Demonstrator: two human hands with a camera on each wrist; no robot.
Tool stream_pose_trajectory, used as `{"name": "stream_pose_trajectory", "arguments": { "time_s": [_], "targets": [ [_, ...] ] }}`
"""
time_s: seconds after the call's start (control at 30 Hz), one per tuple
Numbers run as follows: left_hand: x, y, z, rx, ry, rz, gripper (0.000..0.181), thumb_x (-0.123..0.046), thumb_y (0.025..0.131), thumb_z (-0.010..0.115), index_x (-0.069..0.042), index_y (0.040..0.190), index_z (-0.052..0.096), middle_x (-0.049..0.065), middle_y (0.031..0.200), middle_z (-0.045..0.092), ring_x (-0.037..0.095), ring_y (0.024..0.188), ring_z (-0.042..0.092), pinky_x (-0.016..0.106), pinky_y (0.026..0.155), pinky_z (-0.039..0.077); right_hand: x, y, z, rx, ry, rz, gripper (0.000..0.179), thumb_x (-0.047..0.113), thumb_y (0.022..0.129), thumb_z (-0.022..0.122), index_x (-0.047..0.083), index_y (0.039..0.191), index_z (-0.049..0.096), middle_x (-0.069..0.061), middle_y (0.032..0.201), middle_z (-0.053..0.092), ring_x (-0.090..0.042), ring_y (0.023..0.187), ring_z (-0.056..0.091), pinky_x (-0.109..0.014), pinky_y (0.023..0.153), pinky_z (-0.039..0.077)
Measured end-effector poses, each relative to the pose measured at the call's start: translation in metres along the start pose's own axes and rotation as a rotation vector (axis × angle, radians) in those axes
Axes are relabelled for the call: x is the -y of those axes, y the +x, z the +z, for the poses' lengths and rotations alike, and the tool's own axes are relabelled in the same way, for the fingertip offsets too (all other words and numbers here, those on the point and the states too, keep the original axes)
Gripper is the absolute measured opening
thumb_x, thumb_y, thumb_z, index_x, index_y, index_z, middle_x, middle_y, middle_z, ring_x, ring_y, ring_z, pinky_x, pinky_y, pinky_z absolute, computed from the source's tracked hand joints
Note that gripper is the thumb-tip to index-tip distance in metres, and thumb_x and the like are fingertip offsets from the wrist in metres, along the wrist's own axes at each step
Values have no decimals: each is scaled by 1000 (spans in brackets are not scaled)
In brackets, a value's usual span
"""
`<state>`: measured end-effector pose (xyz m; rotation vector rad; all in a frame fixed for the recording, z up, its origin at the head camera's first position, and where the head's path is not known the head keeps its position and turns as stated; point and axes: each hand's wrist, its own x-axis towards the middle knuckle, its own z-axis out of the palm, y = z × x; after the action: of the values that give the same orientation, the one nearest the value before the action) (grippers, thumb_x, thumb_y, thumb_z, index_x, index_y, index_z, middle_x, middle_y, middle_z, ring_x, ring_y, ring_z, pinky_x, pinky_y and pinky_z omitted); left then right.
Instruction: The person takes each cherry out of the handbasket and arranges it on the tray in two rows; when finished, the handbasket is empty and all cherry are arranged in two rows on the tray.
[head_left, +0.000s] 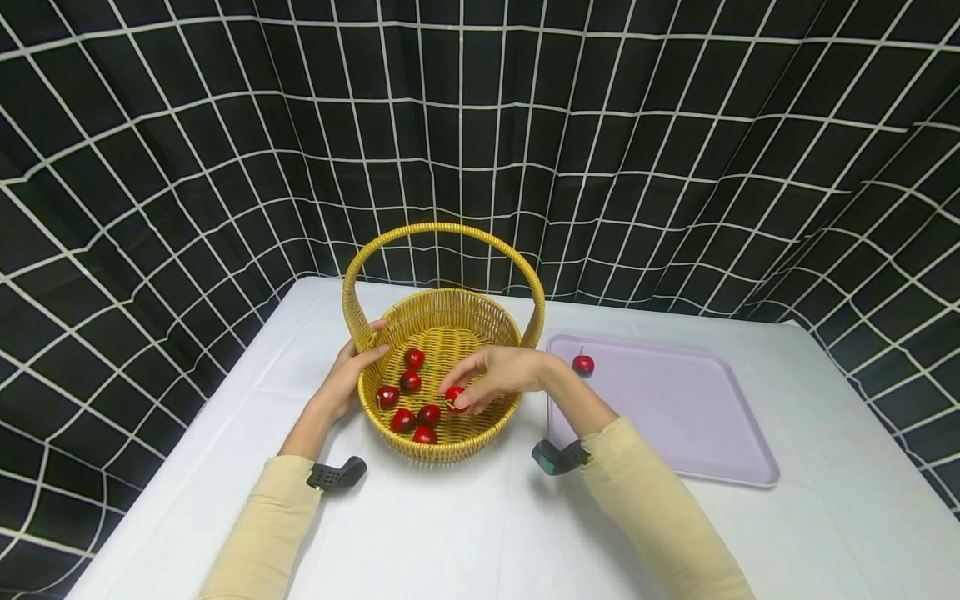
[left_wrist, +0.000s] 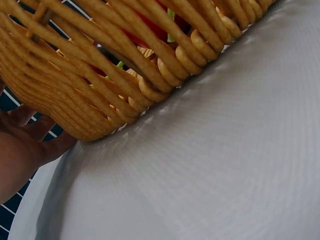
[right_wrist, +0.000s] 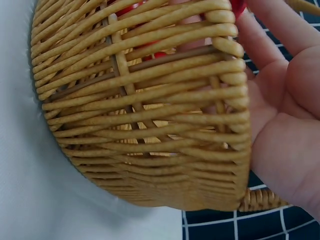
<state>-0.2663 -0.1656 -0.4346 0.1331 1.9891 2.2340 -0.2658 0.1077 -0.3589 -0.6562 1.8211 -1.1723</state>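
A yellow wicker basket (head_left: 442, 450) with a tall arched handle stands on the table, several red cherries (head_left: 402, 420) lying on its woven floor. My left hand (head_left: 347, 377) grips the basket's left side near the foot of the handle, thumb over the rim. In the left wrist view its fingers (left_wrist: 30, 135) lie along the outside of the weave. Reaching over the right rim, my right hand (head_left: 501, 372) pinches a cherry (head_left: 454, 398) between thumb and fingers inside the basket. The right wrist view shows the palm (right_wrist: 295, 115) beside the rim, the fingertips mostly hidden behind the wickerwork.
To the right lies a pale purple tray (head_left: 675, 417) with one stemmed cherry (head_left: 583, 362) near its far left corner. My right forearm crosses in front of the tray's left edge. A white cloth (head_left: 450, 533) covers the table, and a black gridded curtain (head_left: 480, 133) hangs behind.
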Motion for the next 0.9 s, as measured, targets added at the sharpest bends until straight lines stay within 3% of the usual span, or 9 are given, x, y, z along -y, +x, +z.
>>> {"name": "stream_pose_trajectory", "arguments": {
  "time_s": [0.23, 0.47, 0.7, 0.9],
  "targets": [
    [1, 0, 0, -4, 1, -4, 55, -15, 96, 51, -14, 148, 32, 13, 149, 30, 31, 130, 36, 44, 105, 33, 1, -16, -2, -36, 24, -23, 40, 8, 87, 70, -4, 123, 58, -11, 100, 66, -28, 90, 65, -37, 78, 55],
    [0, 0, 0, -8, -4, -8, 55, -15, 96, 51, -14, 148, 32, 13, 150, 29, 32, 131, 33, 47, 107, 30, -3, -31, -6, -50, 130, -93, 35, 1, 88, 66, -2, 122, 59, -17, 104, 64, -49, 106, 55, -46, 88, 50],
    [1, 1, 0, -5, -9, -9, 55, -14, 96, 51, -13, 148, 31, 13, 149, 29, 31, 132, 33, 46, 107, 30, -8, -48, -8, -146, -14, -154, 36, 7, 85, 70, 0, 118, 59, -9, 106, 64, -25, 101, 59, -37, 90, 48],
    [1, 1, 0, -9, -12, -13, 55, -14, 96, 51, -14, 148, 32, 13, 150, 29, 31, 132, 33, 46, 107, 30, -14, -68, -10, -197, -28, -160, 36, 9, 84, 72, 0, 116, 58, -10, 108, 63, -26, 102, 60, -38, 91, 46]
  ]
}}
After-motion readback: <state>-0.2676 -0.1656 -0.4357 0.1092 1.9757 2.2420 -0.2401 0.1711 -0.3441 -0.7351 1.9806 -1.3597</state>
